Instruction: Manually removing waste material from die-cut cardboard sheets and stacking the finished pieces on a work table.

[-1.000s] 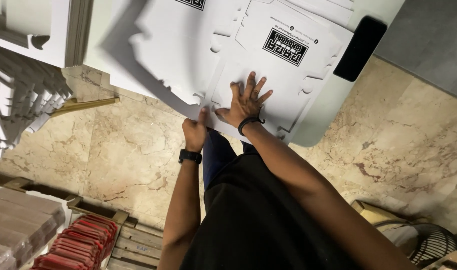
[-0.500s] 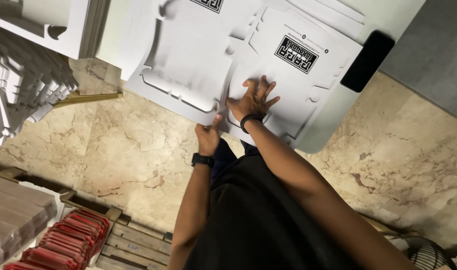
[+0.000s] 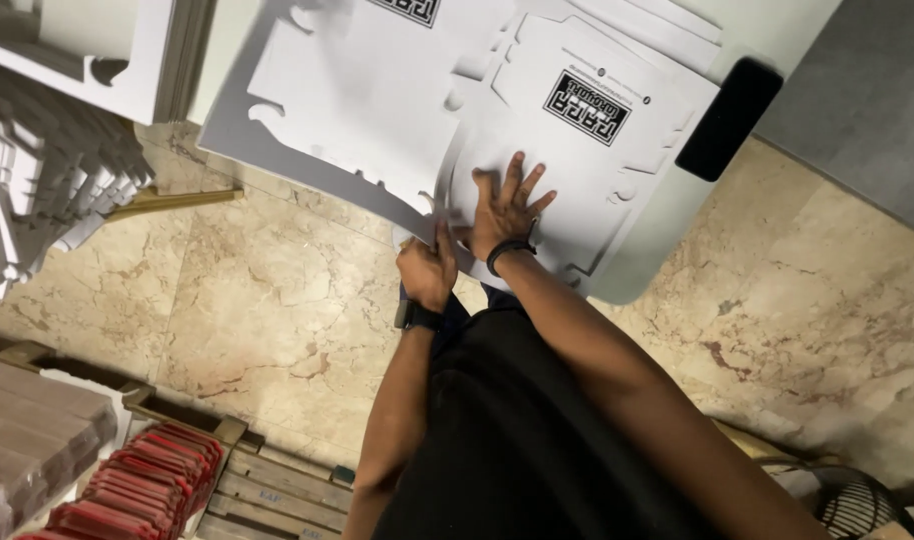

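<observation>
One view only, head camera looking down. Right hand [image 3: 505, 212] lies flat, fingers spread wide, pressing on the white die-cut cardboard sheet [image 3: 587, 190] at centre of frame; nothing gripped, just palm-down hold. Left hand [image 3: 427, 268] sits just below and left of it, fingers pinched narrow on the sheet's torn edge strip, where the outer waste frame [image 3: 317, 170] meets the cut blank.

Change over the last second: the waste frame has swung out toward upper left and a wider gap shows between it and the pressed blank than before; left hand has dropped slightly toward the lower edge, right hand stayed planted. Reads as the surround being stripped off the die-cut piece, partly free, still attached near the left hand.

Sheet position: upper centre, lying on a white tabletop [image 3: 667, 260] with a rounded corner at centre right. Black flat object [image 3: 729, 118] at the tabletop's right edge, upper right. Black printed label on the sheet, not copied.

Surface and room: beige marble floor [image 3: 227, 300] fills middle left and right. Stack of white cut cardboard pieces [image 3: 37, 190] at left edge. Wooden pallet [image 3: 267, 485] at bottom left with red packs [image 3: 137, 490] and brown stacked boards [image 3: 27, 430]. Grey wall or panel [image 3: 867, 90] upper right. Fan grille [image 3: 862, 505] at bottom right corner. Both wrists wear dark bands.
</observation>
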